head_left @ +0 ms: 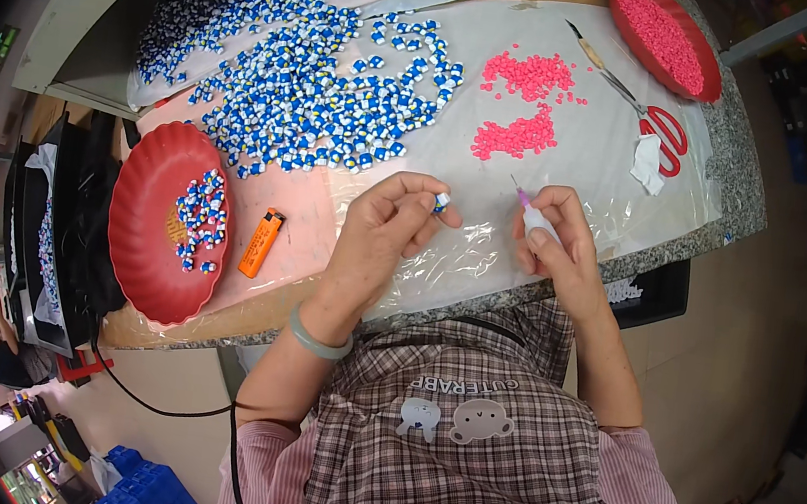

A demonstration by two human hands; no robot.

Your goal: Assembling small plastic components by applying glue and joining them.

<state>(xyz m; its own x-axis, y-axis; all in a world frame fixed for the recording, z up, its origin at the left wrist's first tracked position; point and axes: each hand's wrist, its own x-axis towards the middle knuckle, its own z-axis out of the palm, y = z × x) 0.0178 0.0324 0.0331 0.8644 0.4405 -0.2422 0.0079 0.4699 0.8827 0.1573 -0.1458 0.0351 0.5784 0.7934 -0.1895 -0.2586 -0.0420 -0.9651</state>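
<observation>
Between the thumb and fingertips of my left hand is a small blue and white piece. My right hand is wrapped round a white squeeze bottle with a purple needle tip, which points up and left. The needle stands apart from the piece, a short way to its right. A large spread of similar blue and white pieces covers the table beyond my left hand. Two small heaps of pink pieces, a farther heap and a nearer heap, lie beyond my right hand.
A red scalloped bowl with some blue and white pieces stands at left, beside an orange lighter. At far right are red-handled scissors, a wooden-handled pointed tool, crumpled white tissue and a red bowl of pink pieces.
</observation>
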